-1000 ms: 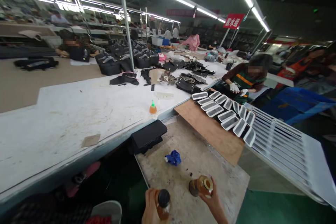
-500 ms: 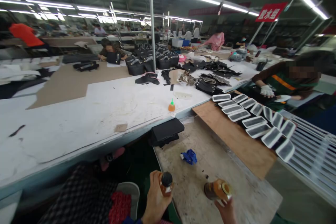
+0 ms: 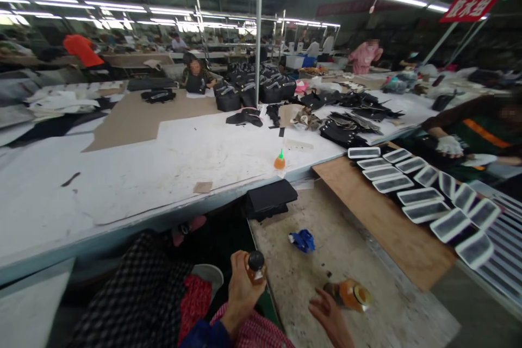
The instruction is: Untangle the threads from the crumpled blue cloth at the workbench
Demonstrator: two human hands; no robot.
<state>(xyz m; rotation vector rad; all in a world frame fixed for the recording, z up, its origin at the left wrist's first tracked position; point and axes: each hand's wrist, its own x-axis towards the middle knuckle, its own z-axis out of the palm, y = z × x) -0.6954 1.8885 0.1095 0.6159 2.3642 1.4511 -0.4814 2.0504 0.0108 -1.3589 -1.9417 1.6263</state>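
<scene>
Holding a small amber bottle (image 3: 255, 267) in my left hand (image 3: 241, 292), I have the fingers wrapped round its body with the dark cap up, just off the near-left edge of the counter (image 3: 367, 304). My right hand (image 3: 328, 315) is spread and loose, fingertips just beside a second bottle (image 3: 349, 294), which lies on its side on the counter with its open mouth pointing away to the right. I cannot tell whether the fingers actually touch it.

The worry, as I judge it, is that second bottle: lying down and apparently uncapped, it could roll away from my hand or leak whatever it holds across the stained surface. A careless nudge would be enough. The bottle in my left hand sits over a lap in checked cloth (image 3: 142, 293), so a slack grip would drop it there rather than on the counter.

Beyond the lying bottle, a blue rag (image 3: 302, 240) sits further up the counter, near enough to soak up a spill. To the right of it a brown board (image 3: 379, 212) carries rows of framed pieces (image 3: 420, 196), which a rolling bottle or a running spill might reach. A co-worker's gloved hand (image 3: 448, 145) works at the far end of those rows.
</scene>
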